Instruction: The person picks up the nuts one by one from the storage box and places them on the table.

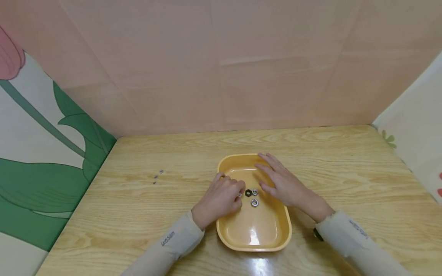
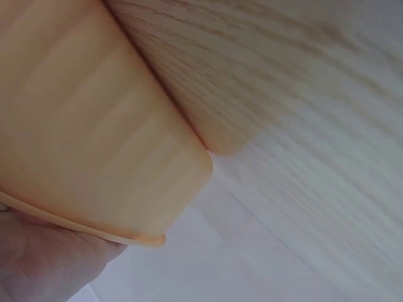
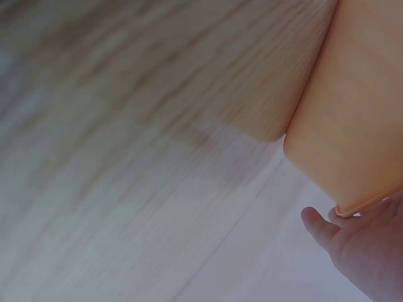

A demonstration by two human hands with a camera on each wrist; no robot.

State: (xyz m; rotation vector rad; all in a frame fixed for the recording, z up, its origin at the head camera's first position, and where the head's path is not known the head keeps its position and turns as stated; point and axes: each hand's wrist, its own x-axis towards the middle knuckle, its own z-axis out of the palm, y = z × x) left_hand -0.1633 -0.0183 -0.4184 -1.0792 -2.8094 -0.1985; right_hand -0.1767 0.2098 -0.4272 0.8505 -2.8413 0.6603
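In the head view, a yellow plastic basin (image 1: 253, 234) stands on the table with several hex nuts inside. My left hand (image 1: 221, 197) reaches over its left rim, fingers curled. Its thumb and index finger pinch a small silver nut (image 1: 239, 194), partly hidden by them. Just right of these fingers lie a black nut (image 1: 248, 193), a silver nut (image 1: 254, 192) beside it, and a larger silver nut (image 1: 254, 202) nearer me. Over the right rim, my right hand (image 1: 281, 184) is spread with relaxed fingers and holds nothing. Both wrist views show the basin's outer wall (image 2: 94, 126).
Three small nuts (image 1: 156, 177) lie in a row on the wooden table (image 1: 345, 172), left of the basin. A pink backdrop (image 1: 221, 76) rises behind the table. Printed panels flank it, a leaf-patterned one (image 1: 41, 184) at the left.
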